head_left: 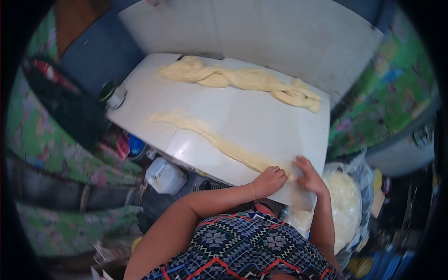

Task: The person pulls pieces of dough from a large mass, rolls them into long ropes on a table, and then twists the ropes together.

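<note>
A long, thin strip of pale dough (224, 145) runs slantwise across the white table, its far left end blurred. My left hand (271, 181), with a ring on one finger, is closed on the near right end of this strip. Just to the right, my right hand (308, 177) is held over the table corner, fingers and thumb apart and nothing visible between them. Along the back of the table lies a thick, twisted length of dough (238, 79).
A jar (113, 95) stands at the left edge of the white table (261, 123). Below on the left is a white plastic jug (165, 176). Beside my right arm, a large pale mass under clear plastic (344, 205) sits low. A pale wall panel (289, 37) rises behind the table.
</note>
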